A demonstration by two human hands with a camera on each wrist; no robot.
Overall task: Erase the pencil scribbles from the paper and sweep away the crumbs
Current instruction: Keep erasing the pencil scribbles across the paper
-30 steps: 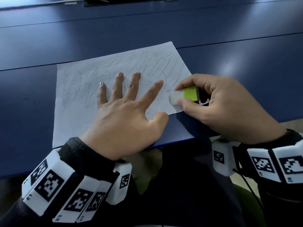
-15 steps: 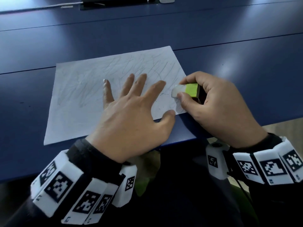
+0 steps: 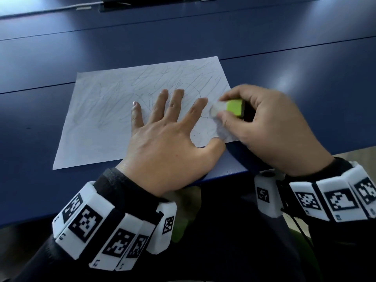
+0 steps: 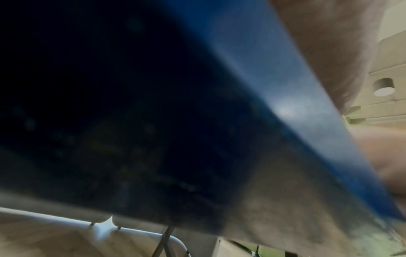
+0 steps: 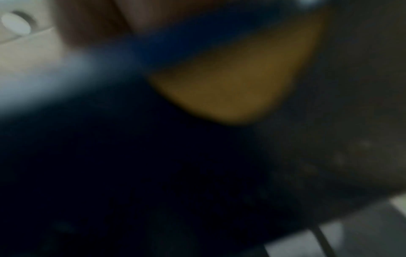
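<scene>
A white sheet of paper (image 3: 105, 110) covered in grey pencil scribbles lies on the blue table (image 3: 284, 68). My left hand (image 3: 168, 127) lies flat on the paper's near right part, fingers spread and straight. My right hand (image 3: 262, 127) pinches a white eraser with a green sleeve (image 3: 227, 107) and holds its white end down on the paper's right edge, just right of my left forefinger. The right hand looks motion-blurred. A few dark crumbs (image 3: 200, 117) lie near the eraser. Both wrist views are dark and blurred; the left wrist view shows only the table edge (image 4: 274, 97).
The table's near edge (image 3: 234, 173) runs just under my wrists. A dark strip (image 3: 142, 2) with a white cable lies at the far edge of the table. Seams cross the tabletop behind the paper.
The right hand has shifted the eraser back and forth along the paper's right edge. The left hand has stayed flat on the sheet, and the view has moved slightly.
</scene>
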